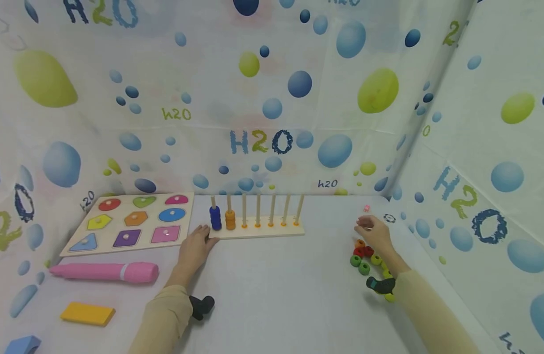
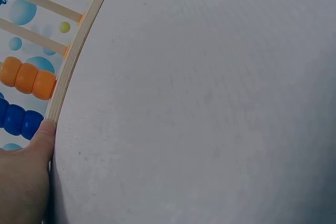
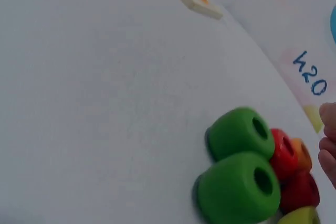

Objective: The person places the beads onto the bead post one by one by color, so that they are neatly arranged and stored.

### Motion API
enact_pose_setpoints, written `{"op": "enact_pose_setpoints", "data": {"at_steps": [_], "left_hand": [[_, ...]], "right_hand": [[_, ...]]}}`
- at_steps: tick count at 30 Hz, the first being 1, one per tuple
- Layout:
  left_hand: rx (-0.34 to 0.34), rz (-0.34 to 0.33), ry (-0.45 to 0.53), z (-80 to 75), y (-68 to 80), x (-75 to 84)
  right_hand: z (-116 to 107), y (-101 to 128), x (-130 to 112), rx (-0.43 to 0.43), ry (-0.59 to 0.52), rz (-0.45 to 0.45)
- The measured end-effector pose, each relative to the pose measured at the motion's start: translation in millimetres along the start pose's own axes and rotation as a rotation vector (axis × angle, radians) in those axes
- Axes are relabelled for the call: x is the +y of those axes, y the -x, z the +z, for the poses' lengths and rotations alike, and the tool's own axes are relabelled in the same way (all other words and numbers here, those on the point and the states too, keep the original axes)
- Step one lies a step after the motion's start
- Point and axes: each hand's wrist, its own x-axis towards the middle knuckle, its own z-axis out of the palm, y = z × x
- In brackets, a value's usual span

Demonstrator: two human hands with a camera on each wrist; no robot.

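The left hand [image 1: 196, 248] lies flat on the white table [image 1: 276, 295], fingers relaxed and straight, and its fingertips touch the left end of the wooden peg rack [image 1: 257, 229]. On this rack the first peg carries a stack of blue beads [image 1: 215, 218] and the second one a stack of orange beads [image 1: 229, 220]; the other pegs are bare.

The right hand [image 1: 373, 232] hovers over a small heap of loose beads [image 1: 366, 258], green, red, orange and yellow, near the right wall. Its fingers look curled together, maybe pinching something, but the view is too poor to tell.

Left of the rack lies a shape puzzle board [image 1: 131, 221], and in front of it a pink marker [image 1: 105, 272], a yellow block [image 1: 88, 313] and a blue block [image 1: 23, 345].
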Motion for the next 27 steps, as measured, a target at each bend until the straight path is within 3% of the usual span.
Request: {"op": "enact_pose_setpoints", "data": {"at_steps": [9,16,27], "left_hand": [[-0.029,-0.018,-0.002,-2.4,1.0,1.2],[-0.041,-0.033,0.005,-3.6,1.0,-0.5],[-0.037,-0.023,0.006,0.6,-0.5,-1.2]], "right_hand": [[-10.6,26.0,21.4,-0.109,0.073,0.015],[-15.6,26.7,19.1,-0.186,0.077,-0.042],[-12.9,26.5,14.4,-0.235,0.101,-0.022]]}}
